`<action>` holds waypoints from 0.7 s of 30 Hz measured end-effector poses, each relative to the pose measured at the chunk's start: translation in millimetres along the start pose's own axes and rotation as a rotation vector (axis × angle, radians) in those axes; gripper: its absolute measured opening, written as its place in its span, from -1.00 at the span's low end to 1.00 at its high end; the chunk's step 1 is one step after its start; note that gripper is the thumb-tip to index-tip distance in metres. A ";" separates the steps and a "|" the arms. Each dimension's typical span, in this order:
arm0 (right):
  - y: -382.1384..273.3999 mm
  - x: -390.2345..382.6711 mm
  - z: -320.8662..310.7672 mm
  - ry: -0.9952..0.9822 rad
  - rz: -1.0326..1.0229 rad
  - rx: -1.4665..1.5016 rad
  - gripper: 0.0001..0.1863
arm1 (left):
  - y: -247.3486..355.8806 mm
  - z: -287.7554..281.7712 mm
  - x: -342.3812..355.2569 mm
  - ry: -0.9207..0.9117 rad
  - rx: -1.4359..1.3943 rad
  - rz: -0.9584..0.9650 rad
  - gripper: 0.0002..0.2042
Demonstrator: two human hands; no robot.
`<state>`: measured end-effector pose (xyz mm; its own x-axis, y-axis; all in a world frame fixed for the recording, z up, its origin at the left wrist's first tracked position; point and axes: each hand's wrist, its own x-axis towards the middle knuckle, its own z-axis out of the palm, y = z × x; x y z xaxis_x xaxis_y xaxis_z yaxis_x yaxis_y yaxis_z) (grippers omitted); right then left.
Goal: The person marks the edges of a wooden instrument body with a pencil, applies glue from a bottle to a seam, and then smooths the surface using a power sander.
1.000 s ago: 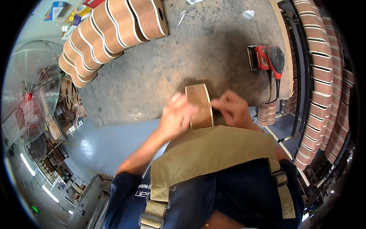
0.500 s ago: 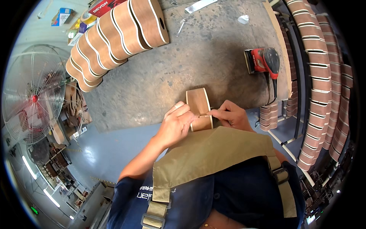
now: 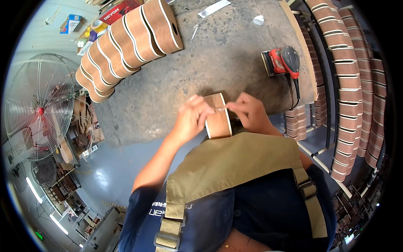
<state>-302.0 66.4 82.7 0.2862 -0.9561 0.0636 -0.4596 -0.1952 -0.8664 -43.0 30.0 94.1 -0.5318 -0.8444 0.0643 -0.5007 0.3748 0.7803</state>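
Note:
A wooden guitar body (image 3: 219, 124) with pale edge binding stands side-up at the near edge of the workbench, against my apron. My left hand (image 3: 191, 115) is closed at its left side, fingers curled over the upper face. My right hand (image 3: 250, 111) pinches at the right edge, thumb and forefinger together. Between the fingertips a thin, narrow strip (image 3: 220, 109) lies across the wood, held by both hands. It is blurred, so its exact kind is unclear. The underside of the body is hidden.
A red and black power sander (image 3: 283, 62) rests on the bench (image 3: 226, 54) at the right. Several guitar bodies (image 3: 130, 40) stand in a row at the back left. A fan (image 3: 41, 111) is at the far left; racks of wooden bodies (image 3: 346, 84) line the right.
Both hands have slid the thin strip away from me along the wooden side, toward its far end. The view has shifted slightly.

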 end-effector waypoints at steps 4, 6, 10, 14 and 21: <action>-28.0 -51.6 -2.5 -0.020 -0.041 0.115 -0.74 | 26.4 1.5 -46.8 -0.016 0.050 0.181 -0.95; -24.2 -56.0 -3.8 -0.032 -0.108 0.090 -0.73 | 31.5 6.5 -57.4 0.011 0.040 0.212 -0.96; -33.3 -12.0 -2.6 0.125 -0.221 -0.088 -0.77 | 37.0 -14.4 -26.8 0.174 0.137 0.170 -0.97; 12.4 70.9 21.0 0.072 -0.135 -0.090 -0.85 | -22.1 -15.9 15.1 0.151 -0.009 -0.144 -0.97; 112.8 127.7 58.4 -0.544 0.308 -0.001 -0.78 | -128.1 26.4 20.4 -0.096 -0.479 -0.523 -0.89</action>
<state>-268.1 -65.0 -35.8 0.5277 -0.7202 -0.4504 -0.5898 0.0709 -0.8044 -7.7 -25.1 -21.0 -0.3728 -0.8217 -0.4310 -0.3633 -0.2982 0.8827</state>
